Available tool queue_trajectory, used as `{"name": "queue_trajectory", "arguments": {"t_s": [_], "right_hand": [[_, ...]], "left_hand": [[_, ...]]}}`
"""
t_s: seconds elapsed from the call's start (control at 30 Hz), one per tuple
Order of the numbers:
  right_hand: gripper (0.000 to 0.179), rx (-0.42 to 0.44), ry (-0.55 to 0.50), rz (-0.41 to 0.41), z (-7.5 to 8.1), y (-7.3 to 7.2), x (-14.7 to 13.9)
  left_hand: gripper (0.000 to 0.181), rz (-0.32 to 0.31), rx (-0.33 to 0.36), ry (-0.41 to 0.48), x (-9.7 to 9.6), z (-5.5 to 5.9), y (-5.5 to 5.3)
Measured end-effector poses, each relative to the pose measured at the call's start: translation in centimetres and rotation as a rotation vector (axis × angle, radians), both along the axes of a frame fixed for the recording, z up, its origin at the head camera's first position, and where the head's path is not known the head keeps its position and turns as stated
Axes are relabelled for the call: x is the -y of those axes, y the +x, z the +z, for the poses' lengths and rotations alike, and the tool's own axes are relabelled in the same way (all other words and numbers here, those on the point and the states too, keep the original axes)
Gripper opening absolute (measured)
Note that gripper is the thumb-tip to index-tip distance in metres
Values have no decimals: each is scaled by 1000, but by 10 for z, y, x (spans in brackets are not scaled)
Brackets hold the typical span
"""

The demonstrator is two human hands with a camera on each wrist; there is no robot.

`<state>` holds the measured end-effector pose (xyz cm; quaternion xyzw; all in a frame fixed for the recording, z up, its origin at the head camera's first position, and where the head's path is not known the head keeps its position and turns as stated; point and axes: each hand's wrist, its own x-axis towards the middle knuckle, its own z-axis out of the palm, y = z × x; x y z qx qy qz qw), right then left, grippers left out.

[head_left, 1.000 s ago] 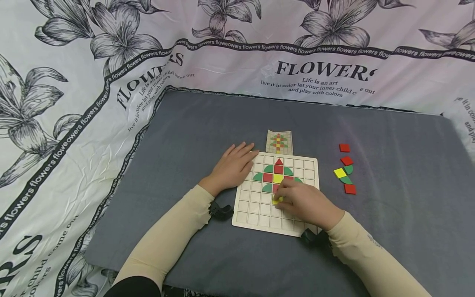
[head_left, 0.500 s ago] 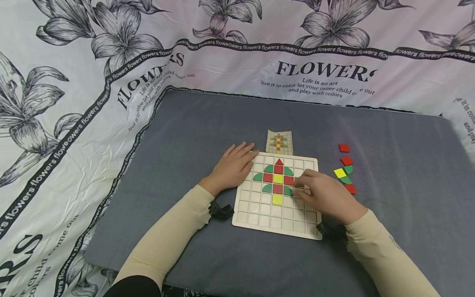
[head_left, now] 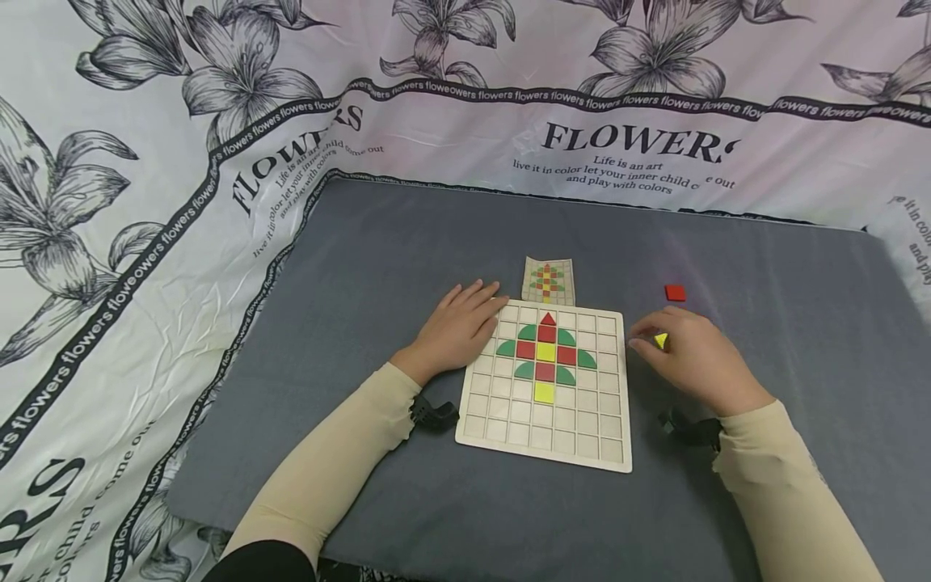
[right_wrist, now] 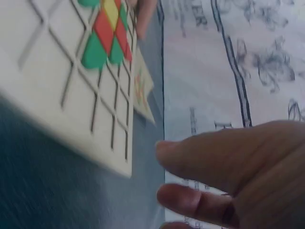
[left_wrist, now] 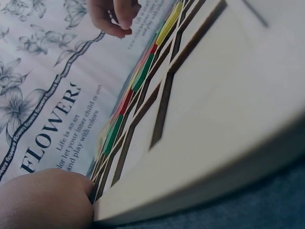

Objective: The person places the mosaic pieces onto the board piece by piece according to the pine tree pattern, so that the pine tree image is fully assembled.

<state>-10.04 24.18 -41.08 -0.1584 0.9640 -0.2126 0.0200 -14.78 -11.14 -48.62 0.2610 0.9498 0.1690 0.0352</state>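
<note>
Bordering the grey tabletop (head_left: 393, 259) along its left and far sides, a white flower-printed sheet (head_left: 451, 133) carries black lettering. Farther right, the left hand (head_left: 458, 327) lies flat over the far left edge of a pale gridded board (head_left: 494, 404), its fingers straight and slightly spread, gripping nothing; a black band (head_left: 434, 414) circles that wrist. In the board's far half sits a pattern of tiles: on its left side 3 green quarter-rounds (head_left: 506, 347) and a red square (head_left: 525, 350); down the middle, from far to near, 1 red triangle (head_left: 548, 319), then red, yellow, red and yellow squares (head_left: 544, 392); on its right side another red square (head_left: 566, 355) and 3 more green quarter-rounds (head_left: 586, 360). A small printed card (head_left: 549, 283) adjoins the board's far edge. Right of the board, the right hand (head_left: 701, 352) hovers with thumb and forefinger loosely bent and apart, nothing between their tips. A yellow tile (head_left: 661, 340) shows through that gap, partly hidden; 1 loose red tile (head_left: 675, 293) lies just beyond the hand.
</note>
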Motion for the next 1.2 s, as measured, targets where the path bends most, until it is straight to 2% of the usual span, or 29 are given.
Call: {"name": "queue_trajectory", "arguments": {"t_s": [0.23,0.4,0.8,1.2], "right_hand": [[30,48,71,-132,-4,-16,-26],[31,55,99,-189,-11,-24,-35],[32,81,97,-212,-21,-35,-44],[24,73,43,-255,-20,-44,-41]], "left_hand": [[50,1,-1,-5,0,-2,-1],[50,3,5,-14,3,0,0],[50,-10,9,-8,0,2,1],[49,0,1,-16,-1,1,0]]}}
